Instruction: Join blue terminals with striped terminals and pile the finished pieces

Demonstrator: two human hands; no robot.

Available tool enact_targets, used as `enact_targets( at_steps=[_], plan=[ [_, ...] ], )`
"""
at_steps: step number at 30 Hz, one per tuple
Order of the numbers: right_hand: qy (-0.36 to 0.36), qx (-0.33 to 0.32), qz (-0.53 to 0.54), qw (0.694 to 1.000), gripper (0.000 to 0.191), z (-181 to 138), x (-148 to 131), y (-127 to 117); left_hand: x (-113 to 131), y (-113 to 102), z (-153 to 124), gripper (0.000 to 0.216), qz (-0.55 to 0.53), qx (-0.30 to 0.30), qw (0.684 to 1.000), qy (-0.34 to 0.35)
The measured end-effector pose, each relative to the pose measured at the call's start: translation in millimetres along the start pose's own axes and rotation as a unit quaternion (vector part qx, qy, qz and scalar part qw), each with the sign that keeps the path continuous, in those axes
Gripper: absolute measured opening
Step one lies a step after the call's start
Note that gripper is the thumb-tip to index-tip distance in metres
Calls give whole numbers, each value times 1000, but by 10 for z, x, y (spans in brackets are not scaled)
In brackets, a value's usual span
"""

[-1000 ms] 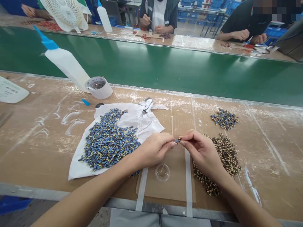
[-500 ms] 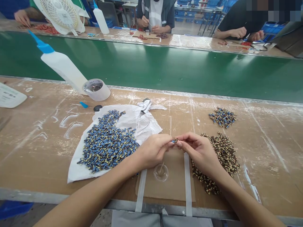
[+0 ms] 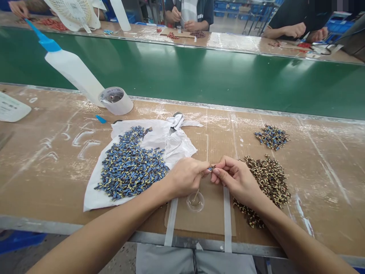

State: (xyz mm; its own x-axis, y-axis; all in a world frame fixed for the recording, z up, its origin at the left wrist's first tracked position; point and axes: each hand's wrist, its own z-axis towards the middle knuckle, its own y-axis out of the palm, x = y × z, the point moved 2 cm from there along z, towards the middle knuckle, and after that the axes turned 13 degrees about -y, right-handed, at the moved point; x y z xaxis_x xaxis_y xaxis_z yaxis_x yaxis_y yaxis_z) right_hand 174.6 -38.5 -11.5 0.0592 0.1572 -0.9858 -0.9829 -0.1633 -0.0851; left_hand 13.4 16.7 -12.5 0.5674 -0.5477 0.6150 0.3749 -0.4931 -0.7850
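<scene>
My left hand (image 3: 189, 176) and my right hand (image 3: 235, 178) meet over a cardboard sheet (image 3: 199, 224). Between their pinched fingertips sits a small blue-and-dark piece (image 3: 210, 168), mostly covered by the fingers. Below my left hand stands a small clear cup (image 3: 195, 201) with a thin stick (image 3: 196, 195) in it; whether the hand touches the stick, I cannot tell. Left of the hands, a heap of small blue-and-yellow pieces (image 3: 131, 167) lies on white paper (image 3: 94, 198). Beside my right hand is a heap of curved dark-and-cream pieces (image 3: 268, 184). Farther back lies a smaller blue-and-dark pile (image 3: 272, 137).
A tape roll (image 3: 116, 101) props up a leaning white bottle (image 3: 72, 72) with a blue nozzle. A blue cap (image 3: 100, 119) lies nearby, and another bottle (image 3: 11, 107) is at far left. Past the green strip (image 3: 199, 76), several people work at a bench with a fan (image 3: 72, 13).
The view has tipped down slightly, so the table sits higher in the picture. Both hands stay together at the small piece, with only a slight shift of the right fingers.
</scene>
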Motion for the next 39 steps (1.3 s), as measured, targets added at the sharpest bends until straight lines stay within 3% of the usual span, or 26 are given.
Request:
enact_targets(
  at_steps=[6,17,25,30,32,35,38,39],
  plan=[
    [-4,1,-27,1000,19,-44,25,52,3,-39,4,14,44,-14,999,-6],
    [-30,36,-13,999,20,-4,13,110,-5,-42,9,19,-23,-18,999,-22],
    [11,6,18,1000,24,68,-52,15,16,-185,-3,19,-83,-46,995,-14],
    [0,7,-29,1000,23,68,-61,-7,58,-204,-23,24,-112,-59,992,-17],
    [-11,16,-66,998,22,89,-71,-85,60,-258,-27,20,-103,-43,993,-36],
    [-37,90,-166,981,22,136,-72,-370,-32,-482,-44,21,-87,31,989,-114],
    [-49,206,-277,937,23,156,-22,-810,-253,-813,-107,21,-29,146,966,-210],
    [-46,247,-304,919,24,152,9,-965,-343,-902,-133,18,-3,152,960,-234]
  ],
)
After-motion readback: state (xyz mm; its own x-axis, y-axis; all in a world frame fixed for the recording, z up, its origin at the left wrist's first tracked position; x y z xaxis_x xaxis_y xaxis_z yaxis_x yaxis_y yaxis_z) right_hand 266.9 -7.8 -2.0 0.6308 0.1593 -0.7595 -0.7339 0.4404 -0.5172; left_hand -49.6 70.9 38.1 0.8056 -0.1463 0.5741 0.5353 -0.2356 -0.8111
